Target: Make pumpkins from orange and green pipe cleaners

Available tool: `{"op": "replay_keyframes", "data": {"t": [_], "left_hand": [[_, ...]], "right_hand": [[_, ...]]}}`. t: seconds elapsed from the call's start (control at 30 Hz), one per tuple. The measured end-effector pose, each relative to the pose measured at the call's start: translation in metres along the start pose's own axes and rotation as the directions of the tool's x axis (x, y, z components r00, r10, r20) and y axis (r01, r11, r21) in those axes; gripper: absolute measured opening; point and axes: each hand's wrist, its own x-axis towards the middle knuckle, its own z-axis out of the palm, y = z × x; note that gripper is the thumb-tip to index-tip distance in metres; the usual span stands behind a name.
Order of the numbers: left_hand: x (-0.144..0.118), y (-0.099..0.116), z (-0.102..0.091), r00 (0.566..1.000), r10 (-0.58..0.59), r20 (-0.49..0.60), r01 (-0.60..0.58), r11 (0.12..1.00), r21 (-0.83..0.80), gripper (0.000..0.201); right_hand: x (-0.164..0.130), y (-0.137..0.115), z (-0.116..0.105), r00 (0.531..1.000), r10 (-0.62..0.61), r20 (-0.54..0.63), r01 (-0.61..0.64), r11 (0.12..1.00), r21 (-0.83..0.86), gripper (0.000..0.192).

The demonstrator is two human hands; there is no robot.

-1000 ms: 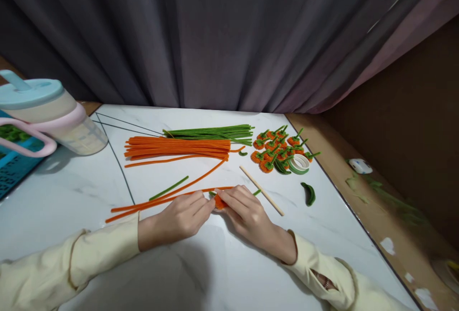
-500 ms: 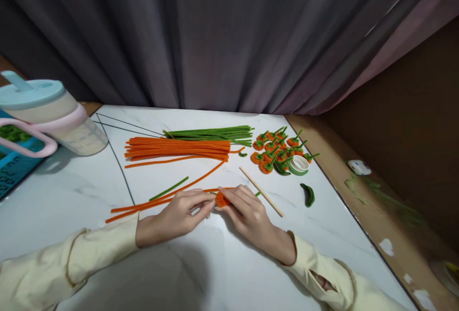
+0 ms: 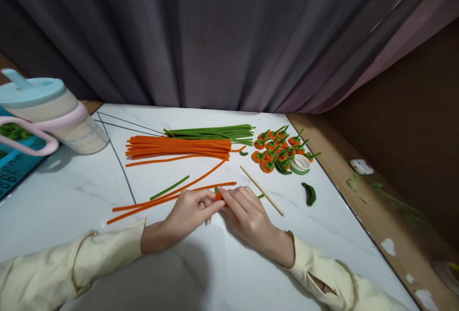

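Between my two hands is a small orange pipe-cleaner pumpkin (image 3: 218,196) with a bit of green at its top, mostly covered by fingers. My right hand (image 3: 247,210) grips it from the right. From the left, my left hand (image 3: 188,213) pinches at its edge with thumb and curled fingers. Loose orange pipe cleaners (image 3: 154,202) lie just behind my left hand, beside a short green pipe cleaner (image 3: 169,188). A thin wooden stick (image 3: 262,191) rests to the right, with the tip of another green piece (image 3: 261,196) near it.
Behind lie an orange pipe-cleaner bundle (image 3: 179,147) and a green bundle (image 3: 211,132). Several similar pumpkins (image 3: 267,165) cluster at the back right by a white tape roll (image 3: 300,162). A curled green piece (image 3: 309,194) sits nearer. A lidded cup (image 3: 82,129) stands left beside a blue basket (image 3: 17,172).
My left hand has rolled over, its fingers curling in and its thumb now against the pumpkin. The pumpkin has turned, showing green on top. My right hand has barely moved.
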Motion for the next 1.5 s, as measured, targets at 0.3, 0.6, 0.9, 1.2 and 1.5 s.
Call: {"op": "replay_keyframes", "data": {"t": [0.3,0.6,0.9,1.2,1.5], "left_hand": [[0.002,0.007,-0.004,0.992,-0.074,0.106,0.083,0.993,-0.08,0.04],[0.002,0.005,-0.011,0.979,-0.067,0.191,0.087,0.991,-0.098,0.048],[0.008,0.003,-0.014,0.932,-0.202,0.3,0.3,0.894,-0.332,0.038],[0.009,0.0,-0.019,0.915,-0.163,0.368,0.329,0.829,-0.452,0.049],[0.014,-0.003,-0.019,0.857,-0.204,0.472,0.473,0.674,-0.567,0.029]], "right_hand": [[-0.001,0.001,0.001,1.0,0.001,-0.008,0.0,1.0,0.024,0.038],[0.001,0.0,-0.001,0.999,0.037,-0.012,-0.035,0.989,0.145,0.037],[-0.001,0.003,-0.001,0.997,0.066,-0.041,-0.058,0.983,0.177,0.039],[0.0,0.006,-0.005,0.993,0.111,-0.042,-0.104,0.985,0.14,0.034],[0.001,0.003,-0.005,0.989,0.139,-0.043,-0.128,0.973,0.192,0.023]]}}
